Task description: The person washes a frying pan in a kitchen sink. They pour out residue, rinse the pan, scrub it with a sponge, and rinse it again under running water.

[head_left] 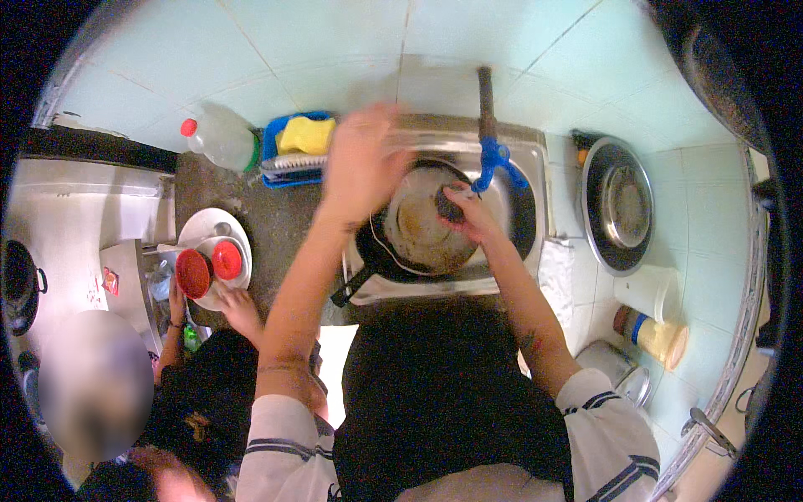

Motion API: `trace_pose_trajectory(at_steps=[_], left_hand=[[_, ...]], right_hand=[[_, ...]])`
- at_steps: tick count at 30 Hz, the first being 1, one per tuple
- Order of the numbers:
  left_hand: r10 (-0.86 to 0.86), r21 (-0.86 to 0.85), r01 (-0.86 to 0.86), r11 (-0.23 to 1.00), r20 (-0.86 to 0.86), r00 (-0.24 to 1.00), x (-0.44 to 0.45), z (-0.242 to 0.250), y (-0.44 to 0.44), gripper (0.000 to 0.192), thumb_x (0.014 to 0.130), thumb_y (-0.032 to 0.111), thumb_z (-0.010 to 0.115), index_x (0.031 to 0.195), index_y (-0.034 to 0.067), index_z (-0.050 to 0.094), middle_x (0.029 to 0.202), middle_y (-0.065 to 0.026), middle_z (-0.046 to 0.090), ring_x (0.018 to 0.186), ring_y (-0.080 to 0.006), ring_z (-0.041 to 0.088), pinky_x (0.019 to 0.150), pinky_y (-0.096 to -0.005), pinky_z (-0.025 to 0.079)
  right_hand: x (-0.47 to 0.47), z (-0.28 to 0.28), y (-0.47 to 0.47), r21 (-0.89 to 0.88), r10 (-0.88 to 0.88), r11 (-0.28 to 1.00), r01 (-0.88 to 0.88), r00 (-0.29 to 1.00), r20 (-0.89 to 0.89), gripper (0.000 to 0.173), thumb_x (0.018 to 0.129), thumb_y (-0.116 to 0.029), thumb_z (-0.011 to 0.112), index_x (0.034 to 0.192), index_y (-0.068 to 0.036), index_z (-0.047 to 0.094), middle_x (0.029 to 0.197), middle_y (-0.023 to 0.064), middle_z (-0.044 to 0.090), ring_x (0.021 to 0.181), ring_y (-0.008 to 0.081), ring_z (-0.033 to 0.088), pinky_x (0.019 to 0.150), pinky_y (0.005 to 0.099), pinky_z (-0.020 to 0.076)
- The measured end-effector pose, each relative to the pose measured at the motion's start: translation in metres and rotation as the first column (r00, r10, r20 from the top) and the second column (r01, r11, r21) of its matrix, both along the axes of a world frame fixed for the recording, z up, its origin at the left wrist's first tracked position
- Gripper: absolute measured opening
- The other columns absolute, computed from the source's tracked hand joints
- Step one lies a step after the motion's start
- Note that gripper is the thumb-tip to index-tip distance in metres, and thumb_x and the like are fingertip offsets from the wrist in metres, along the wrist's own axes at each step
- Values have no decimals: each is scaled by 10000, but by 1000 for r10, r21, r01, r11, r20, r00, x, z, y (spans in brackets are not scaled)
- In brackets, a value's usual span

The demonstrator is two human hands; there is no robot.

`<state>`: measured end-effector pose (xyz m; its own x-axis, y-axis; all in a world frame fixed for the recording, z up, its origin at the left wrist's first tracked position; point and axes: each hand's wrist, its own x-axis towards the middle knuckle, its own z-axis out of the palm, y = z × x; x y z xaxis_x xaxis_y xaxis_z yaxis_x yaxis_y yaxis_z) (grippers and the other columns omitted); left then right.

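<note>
A frying pan (411, 245) with a stained base lies in the stainless steel sink (538, 270), its black handle (352, 287) resting over the front left rim. My right hand (469, 213) grips a dark scouring pad (449, 208) over the pan, under the blue tap (491, 162). Blurred by motion, my left hand (367, 147) is raised above the sink's left edge, thumb apart from the fingers, with nothing visible in it. Beside it is a blue caddy (270, 141) with a yellow sponge (306, 136) and a brush (295, 163).
Left, another person's hands (241, 310) are at red bowls (193, 274) stacked on white plates (207, 219). A plastic bottle (219, 143) stands by the tiled wall. A metal basin (590, 232), a cloth (556, 276) and a jar (662, 339) are right of the sink.
</note>
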<state>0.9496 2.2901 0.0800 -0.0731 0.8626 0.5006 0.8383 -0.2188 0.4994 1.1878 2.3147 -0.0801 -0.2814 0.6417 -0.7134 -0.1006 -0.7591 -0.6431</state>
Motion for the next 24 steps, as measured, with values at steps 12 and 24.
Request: trace_pose_trajectory(at_steps=[12, 24], left_hand=[[-502, -19, 506, 862, 103, 859, 47, -20, -22, 493, 853, 451, 608, 1156, 64, 567, 1202, -159, 565, 1180, -329, 505, 1043, -483, 327], [753, -625, 737, 259, 608, 251, 30, -160, -182, 296, 895, 255, 646, 975, 13, 496, 655, -18, 497, 447, -100, 433, 395, -254, 352]], right_hand=[[24, -78, -11, 639, -33, 713, -289, 896, 443, 641, 803, -373, 704, 1319, -113, 425, 1211, 107, 586, 1072, 296, 577, 908, 421, 470], [-35, -133, -34, 465, -55, 346, -815, 477, 877, 298, 916, -151, 476, 1185, -69, 574, 1320, 252, 456, 1114, 450, 518, 943, 530, 437]])
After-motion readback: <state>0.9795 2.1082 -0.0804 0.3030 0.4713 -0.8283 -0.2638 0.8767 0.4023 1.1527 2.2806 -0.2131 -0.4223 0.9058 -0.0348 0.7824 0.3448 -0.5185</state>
